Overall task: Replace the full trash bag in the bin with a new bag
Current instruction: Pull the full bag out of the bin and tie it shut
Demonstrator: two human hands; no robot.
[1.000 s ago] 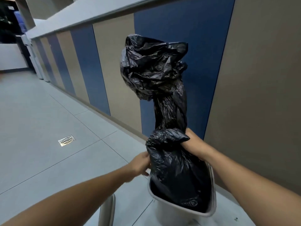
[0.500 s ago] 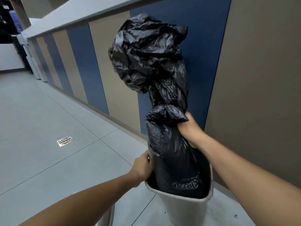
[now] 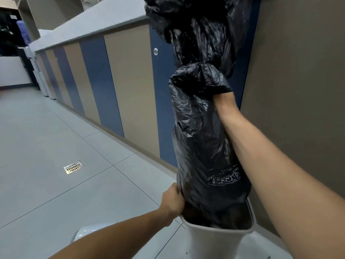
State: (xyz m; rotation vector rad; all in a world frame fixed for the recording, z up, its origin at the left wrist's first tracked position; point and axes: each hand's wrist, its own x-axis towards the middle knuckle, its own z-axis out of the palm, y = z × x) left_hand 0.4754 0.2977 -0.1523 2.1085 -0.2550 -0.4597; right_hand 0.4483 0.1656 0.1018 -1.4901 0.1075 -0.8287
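Trash bag [image 3: 203,139], black and full, hangs upright above the bin [image 3: 220,238], with only its bottom end still inside the bin's mouth. The bag's neck is bunched at the top and loose plastic spreads above it, reaching the upper edge of the view. Printed lettering shows faintly on the bag's lower right side.

Right hand [image 3: 224,99] grips the bag at the gathered neck; the fingers are wrapped in black plastic and mostly hidden, the wrist and forearm running down to the right. Left hand [image 3: 172,201] is closed on the near left rim of the bin, touching the lower edge of the bag.

The bin is pale grey and stands on the tiled floor [image 3: 56,139] close to a wall of blue and beige panels [image 3: 128,90] topped by a grey ledge. A metal floor drain [image 3: 73,167] sits well to the left. A small round lock [image 3: 155,51] is visible on one blue panel.
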